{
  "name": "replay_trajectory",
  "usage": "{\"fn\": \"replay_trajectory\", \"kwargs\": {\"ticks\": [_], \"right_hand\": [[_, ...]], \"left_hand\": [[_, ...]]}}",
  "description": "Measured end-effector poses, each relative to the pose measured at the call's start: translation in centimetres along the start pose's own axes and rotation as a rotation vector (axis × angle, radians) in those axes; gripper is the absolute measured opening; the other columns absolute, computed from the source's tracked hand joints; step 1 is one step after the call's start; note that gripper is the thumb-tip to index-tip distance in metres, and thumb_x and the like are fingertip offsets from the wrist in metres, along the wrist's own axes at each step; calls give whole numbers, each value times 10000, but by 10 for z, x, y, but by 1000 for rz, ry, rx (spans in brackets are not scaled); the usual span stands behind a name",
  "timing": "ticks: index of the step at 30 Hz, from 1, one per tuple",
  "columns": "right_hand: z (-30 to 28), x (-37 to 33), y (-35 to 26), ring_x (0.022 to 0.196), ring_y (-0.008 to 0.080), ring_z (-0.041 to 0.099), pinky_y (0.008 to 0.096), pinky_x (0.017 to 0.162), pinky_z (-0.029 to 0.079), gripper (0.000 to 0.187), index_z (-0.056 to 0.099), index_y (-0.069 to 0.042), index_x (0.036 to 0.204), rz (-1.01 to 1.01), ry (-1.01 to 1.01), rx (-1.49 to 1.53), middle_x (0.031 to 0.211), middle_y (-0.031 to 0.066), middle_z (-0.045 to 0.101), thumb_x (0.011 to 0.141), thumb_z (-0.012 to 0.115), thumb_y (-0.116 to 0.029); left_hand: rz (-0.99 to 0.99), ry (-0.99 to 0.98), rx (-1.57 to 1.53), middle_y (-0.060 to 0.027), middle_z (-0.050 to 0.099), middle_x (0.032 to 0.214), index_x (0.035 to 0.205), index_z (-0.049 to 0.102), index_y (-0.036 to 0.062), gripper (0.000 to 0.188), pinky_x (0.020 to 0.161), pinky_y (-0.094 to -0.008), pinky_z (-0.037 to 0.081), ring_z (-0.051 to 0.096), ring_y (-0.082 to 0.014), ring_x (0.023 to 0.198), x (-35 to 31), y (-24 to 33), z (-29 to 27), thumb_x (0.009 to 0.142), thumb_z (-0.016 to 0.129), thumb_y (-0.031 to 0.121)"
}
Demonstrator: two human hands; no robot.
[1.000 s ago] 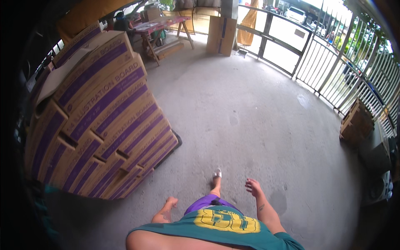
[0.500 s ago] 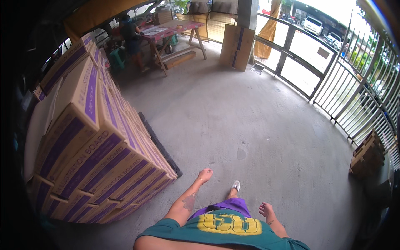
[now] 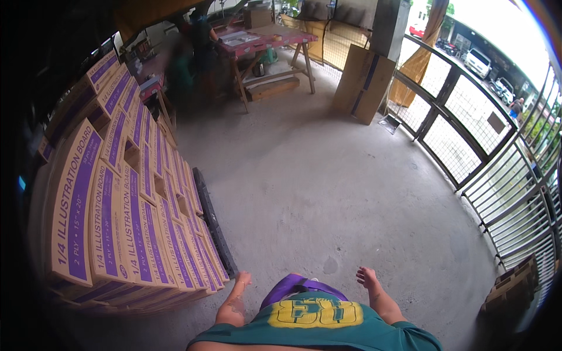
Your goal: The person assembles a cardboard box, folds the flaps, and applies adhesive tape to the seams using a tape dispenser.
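My left hand (image 3: 243,278) hangs low beside the front corner of the stacked cartons, near the edge of a black pallet (image 3: 215,225). Its fingers are loosely bent and nothing shows in them. On the other side of my body, my right hand (image 3: 367,277) is held over the bare concrete floor, fingers spread and holding nothing. The stack of brown cardboard cartons (image 3: 134,228) with purple bands rises at my left, on the pallet. Neither hand appears to touch a carton.
A wooden trestle table (image 3: 269,41) with papers stands far off, with a person (image 3: 202,44) beside it. Flat brown cardboard (image 3: 363,82) leans against a post (image 3: 389,26). A metal gate (image 3: 462,111) and railing line the right, where brown pallets (image 3: 515,284) lie low.
My view has moved forward and turned left; the carton stack's side now shows more fully. My left hand has drawn back toward my body, while my right hand has swung forward.
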State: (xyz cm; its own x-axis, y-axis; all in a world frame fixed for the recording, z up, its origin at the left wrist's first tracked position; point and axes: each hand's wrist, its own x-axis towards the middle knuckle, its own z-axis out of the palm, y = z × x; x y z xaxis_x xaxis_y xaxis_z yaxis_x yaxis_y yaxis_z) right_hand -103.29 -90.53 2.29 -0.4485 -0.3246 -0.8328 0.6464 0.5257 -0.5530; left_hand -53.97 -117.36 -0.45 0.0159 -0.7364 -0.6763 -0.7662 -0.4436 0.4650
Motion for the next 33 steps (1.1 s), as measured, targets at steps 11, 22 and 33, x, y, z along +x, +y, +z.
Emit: {"fn": "replay_trajectory", "kwargs": {"ticks": [11, 22, 33], "right_hand": [[125, 172, -230, 1059, 267, 577, 454, 835, 444, 373, 540, -95, 1221, 4, -168, -163, 1175, 109, 583, 895, 547, -275], [171, 319, -441, 1020, 251, 562, 466, 848, 436, 364, 535, -101, 1220, 75, -76, -3, 1153, 97, 569, 890, 539, -255], [268, 503, -729, 1017, 257, 567, 463, 839, 450, 334, 559, -86, 1189, 146, -122, -85, 1151, 99, 583, 890, 565, -234]], "left_hand": [[-347, -293, 11, -95, 682, 861, 928, 653, 29, 236, 626, -383, 543, 680, -217, 702, 135, 189, 22, 815, 585, 225], [320, 31, 8, -166, 676, 1026, 1030, 682, 91, 340, 869, -403, 490, 629, -340, 994, 401, 623, -14, 823, 553, 327], [135, -233, 319, -119, 704, 842, 971, 689, 91, 321, 770, -353, 524, 688, -258, 748, 536, 813, 41, 776, 587, 324]]}}
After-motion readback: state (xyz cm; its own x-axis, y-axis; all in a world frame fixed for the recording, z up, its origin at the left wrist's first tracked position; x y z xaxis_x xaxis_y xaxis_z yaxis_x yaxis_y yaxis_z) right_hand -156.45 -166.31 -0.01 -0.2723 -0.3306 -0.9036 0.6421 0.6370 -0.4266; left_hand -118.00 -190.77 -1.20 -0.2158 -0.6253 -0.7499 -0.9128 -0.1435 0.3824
